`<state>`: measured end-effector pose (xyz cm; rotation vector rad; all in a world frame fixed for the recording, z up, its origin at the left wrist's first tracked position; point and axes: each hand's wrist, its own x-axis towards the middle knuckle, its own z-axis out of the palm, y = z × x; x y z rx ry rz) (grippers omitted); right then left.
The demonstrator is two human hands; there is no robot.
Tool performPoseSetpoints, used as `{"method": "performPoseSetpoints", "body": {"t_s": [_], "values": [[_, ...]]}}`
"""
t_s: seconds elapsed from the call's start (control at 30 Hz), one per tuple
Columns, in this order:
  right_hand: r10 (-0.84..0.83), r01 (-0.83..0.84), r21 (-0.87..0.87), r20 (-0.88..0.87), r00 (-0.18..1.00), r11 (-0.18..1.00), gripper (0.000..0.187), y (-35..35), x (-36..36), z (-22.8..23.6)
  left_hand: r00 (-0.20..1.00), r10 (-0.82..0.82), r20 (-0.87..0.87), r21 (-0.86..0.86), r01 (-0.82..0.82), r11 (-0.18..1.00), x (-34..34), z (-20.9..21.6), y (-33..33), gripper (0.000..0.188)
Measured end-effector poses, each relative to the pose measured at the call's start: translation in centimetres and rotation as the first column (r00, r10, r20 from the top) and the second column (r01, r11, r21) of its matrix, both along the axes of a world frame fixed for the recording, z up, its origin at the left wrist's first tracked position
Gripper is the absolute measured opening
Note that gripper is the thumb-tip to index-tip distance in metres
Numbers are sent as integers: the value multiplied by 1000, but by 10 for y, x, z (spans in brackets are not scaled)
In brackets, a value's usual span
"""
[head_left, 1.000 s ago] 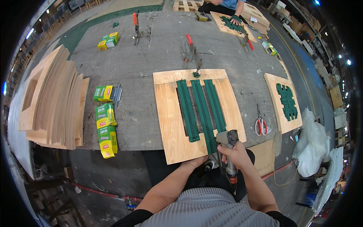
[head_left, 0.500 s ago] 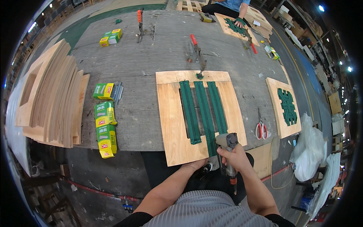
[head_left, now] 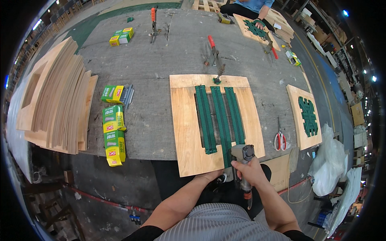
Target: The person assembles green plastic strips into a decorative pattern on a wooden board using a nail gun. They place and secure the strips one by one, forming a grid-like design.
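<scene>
A wooden frame board (head_left: 189,160) lies at the table's front edge, its near end jutting past it. Three green webbing straps (head_left: 220,116) run lengthwise over its opening; the middle one reaches down to the near rail. My right hand (head_left: 250,170) is wrapped round the grip of a grey pneumatic staple gun (head_left: 242,152), its nose close to the middle strap's near end. Below the board's front edge is my left hand (head_left: 211,175), fingers hidden under the wood. A red-handled toggle clamp (head_left: 217,60) presses on the board's far end.
Stacked wooden frames (head_left: 60,100) stand at left beside staple boxes (head_left: 114,136) and loose staple strips (head_left: 128,95). Scissors (head_left: 280,140) and a board with woven green straps (head_left: 307,116) lie at right. Across the table, a co-worker's gloved hand (head_left: 259,23) rests on another strapped board (head_left: 251,30).
The whole view has shifted slightly, so the table and its things appear a little to the right. My hands, the staple gun and the straps keep nearly the same places on the board.
</scene>
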<state>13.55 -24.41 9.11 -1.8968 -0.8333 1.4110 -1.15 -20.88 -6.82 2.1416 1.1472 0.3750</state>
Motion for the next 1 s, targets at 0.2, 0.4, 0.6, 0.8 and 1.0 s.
{"method": "performPoseSetpoints", "body": {"t_s": [0.2, 0.4, 0.6, 0.8, 1.0], "values": [[14, -14, 49, -10, 1000, 999, 26, -4, -4, -7, 1000, 3, -7, 62, -3, 998, 3, -2, -1, 33], [-3, 3, -12, -48, 999, 1000, 22, -6, -15, -10, 999, 14, 39, 61, -17, 998, 2, -3, -4, 32], [70, -70, -10, -1, 998, 997, 19, -9, -10, -10, 998, 57, -6, 97, -56, 994, 8, -11, -10, 33], [-103, 126, 151, -149, 983, 980, 17, -27, 6, 3, 969, -86, 232, 74, 70, 995, 9, -18, -24, 36], [-182, 221, 231, -178, 967, 947, 18, -50, 39, 9, 851, 362, 380, -894, 236, 382, 1, 24, -45, 39]]}}
